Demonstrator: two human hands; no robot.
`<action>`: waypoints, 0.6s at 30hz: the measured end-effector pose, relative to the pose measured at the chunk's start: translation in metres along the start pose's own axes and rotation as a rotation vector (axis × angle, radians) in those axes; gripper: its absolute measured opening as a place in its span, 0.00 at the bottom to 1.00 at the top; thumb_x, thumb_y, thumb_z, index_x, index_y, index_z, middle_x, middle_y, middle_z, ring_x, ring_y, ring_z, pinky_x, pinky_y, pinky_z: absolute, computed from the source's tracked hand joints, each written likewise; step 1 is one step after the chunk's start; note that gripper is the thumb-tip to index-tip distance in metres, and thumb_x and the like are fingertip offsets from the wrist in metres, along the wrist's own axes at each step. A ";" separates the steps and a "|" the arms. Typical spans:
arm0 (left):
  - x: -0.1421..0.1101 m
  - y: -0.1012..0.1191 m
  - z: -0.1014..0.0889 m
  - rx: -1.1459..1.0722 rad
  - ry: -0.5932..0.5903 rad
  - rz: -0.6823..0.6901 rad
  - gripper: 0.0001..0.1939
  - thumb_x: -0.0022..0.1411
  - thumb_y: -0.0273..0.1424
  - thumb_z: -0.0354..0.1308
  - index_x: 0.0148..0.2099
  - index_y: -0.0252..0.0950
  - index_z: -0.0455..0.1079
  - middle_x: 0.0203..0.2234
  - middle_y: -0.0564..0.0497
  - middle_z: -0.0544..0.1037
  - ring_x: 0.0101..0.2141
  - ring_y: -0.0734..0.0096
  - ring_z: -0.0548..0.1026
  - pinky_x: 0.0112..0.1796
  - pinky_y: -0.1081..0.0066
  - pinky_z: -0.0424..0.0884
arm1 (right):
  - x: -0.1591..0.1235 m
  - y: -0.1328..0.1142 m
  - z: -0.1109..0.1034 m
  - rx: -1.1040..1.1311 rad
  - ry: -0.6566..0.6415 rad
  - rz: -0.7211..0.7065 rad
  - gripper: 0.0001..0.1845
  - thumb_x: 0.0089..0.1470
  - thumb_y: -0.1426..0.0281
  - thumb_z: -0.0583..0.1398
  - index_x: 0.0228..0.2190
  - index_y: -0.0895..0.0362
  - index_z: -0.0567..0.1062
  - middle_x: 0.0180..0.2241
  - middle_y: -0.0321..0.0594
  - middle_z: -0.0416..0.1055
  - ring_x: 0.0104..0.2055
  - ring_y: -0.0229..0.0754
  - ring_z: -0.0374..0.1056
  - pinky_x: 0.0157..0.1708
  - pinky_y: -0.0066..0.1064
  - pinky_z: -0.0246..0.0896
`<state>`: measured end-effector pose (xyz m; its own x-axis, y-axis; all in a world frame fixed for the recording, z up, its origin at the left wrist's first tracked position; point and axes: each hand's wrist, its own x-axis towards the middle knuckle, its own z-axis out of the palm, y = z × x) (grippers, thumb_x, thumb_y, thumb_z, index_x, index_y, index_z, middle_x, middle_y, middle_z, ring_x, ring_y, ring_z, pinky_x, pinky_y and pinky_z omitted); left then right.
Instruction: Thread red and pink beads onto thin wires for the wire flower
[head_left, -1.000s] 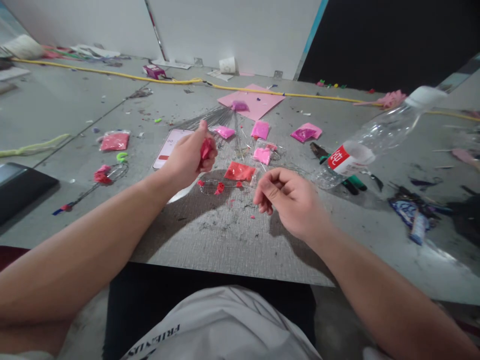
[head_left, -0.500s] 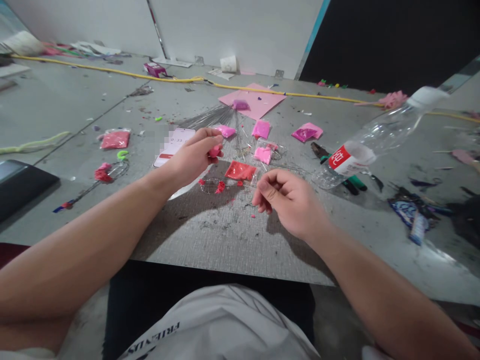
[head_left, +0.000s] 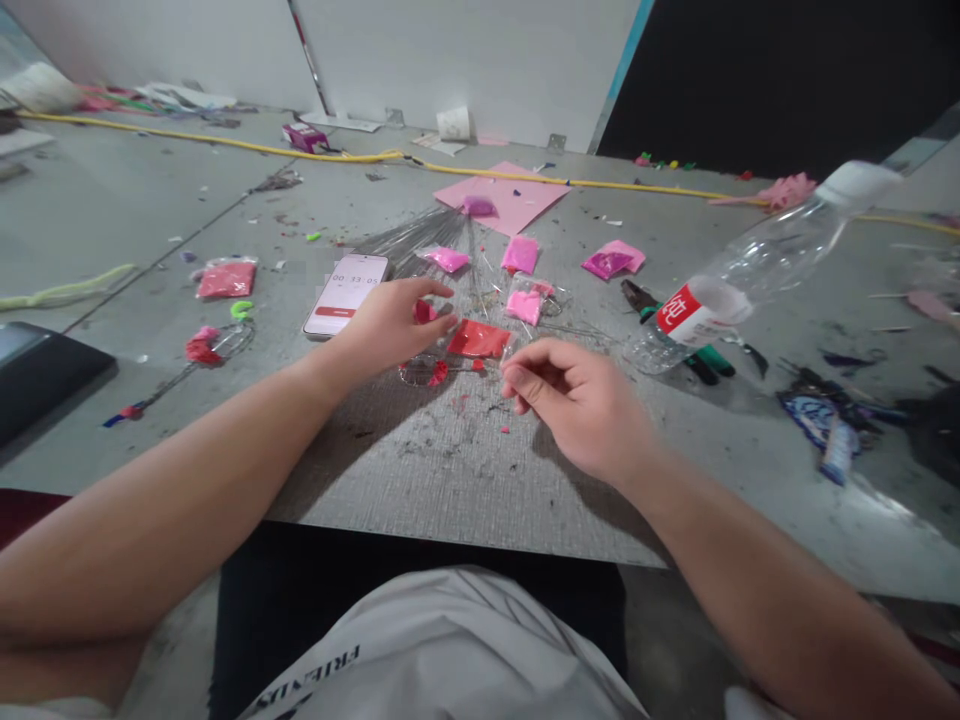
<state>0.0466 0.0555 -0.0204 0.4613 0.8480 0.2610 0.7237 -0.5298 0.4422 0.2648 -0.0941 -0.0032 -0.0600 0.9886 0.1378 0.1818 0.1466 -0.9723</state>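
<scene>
My left hand (head_left: 394, 325) rests low over the grey table (head_left: 465, 480), fingers curled round a small red piece (head_left: 422, 311). Just beyond it lies a red bag of beads (head_left: 478, 340), and beside that a clear bag with red bits (head_left: 429, 371). My right hand (head_left: 581, 400) hovers to the right with thumb and forefinger pinched together; what they hold is too small to make out. A bundle of thin wires (head_left: 420, 235) fans out behind the left hand.
A phone (head_left: 346, 283) showing a timer lies left of the left hand. Pink bead bags (head_left: 520, 255) and a pink sheet (head_left: 504, 198) sit further back. A clear plastic bottle (head_left: 742, 275) leans at the right, above green-handled pliers (head_left: 694, 365). A yellow cord (head_left: 225, 147) crosses the back.
My left hand has come down from a raised fist to lie near the red bag, its fingers loosened round the red piece. The right hand has shifted slightly left.
</scene>
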 end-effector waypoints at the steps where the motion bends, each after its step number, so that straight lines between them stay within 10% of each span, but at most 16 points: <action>1: -0.001 0.002 -0.001 -0.026 0.061 0.018 0.21 0.63 0.41 0.63 0.55 0.37 0.79 0.40 0.45 0.85 0.38 0.62 0.79 0.41 0.63 0.72 | 0.000 0.001 0.000 -0.035 0.032 -0.036 0.07 0.62 0.64 0.66 0.35 0.55 0.80 0.30 0.36 0.79 0.29 0.35 0.72 0.28 0.28 0.69; 6: -0.014 0.027 -0.010 -0.251 0.206 -0.030 0.12 0.64 0.37 0.62 0.44 0.36 0.83 0.33 0.48 0.85 0.31 0.69 0.77 0.34 0.69 0.73 | -0.001 0.003 0.000 -0.134 0.135 -0.207 0.04 0.60 0.73 0.66 0.37 0.53 0.82 0.38 0.38 0.81 0.38 0.38 0.76 0.38 0.31 0.73; 18: -0.048 0.067 -0.017 -0.995 -0.592 -0.208 0.12 0.66 0.35 0.65 0.31 0.34 0.77 0.18 0.56 0.70 0.18 0.82 0.66 0.19 0.81 0.61 | -0.009 -0.005 0.003 -0.346 0.086 -0.514 0.04 0.63 0.73 0.65 0.36 0.52 0.77 0.35 0.38 0.78 0.38 0.41 0.72 0.34 0.34 0.68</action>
<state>0.0642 -0.0203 0.0117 0.7375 0.6389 -0.2187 0.2144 0.0856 0.9730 0.2612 -0.1040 0.0001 -0.1480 0.7861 0.6001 0.4590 0.5920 -0.6624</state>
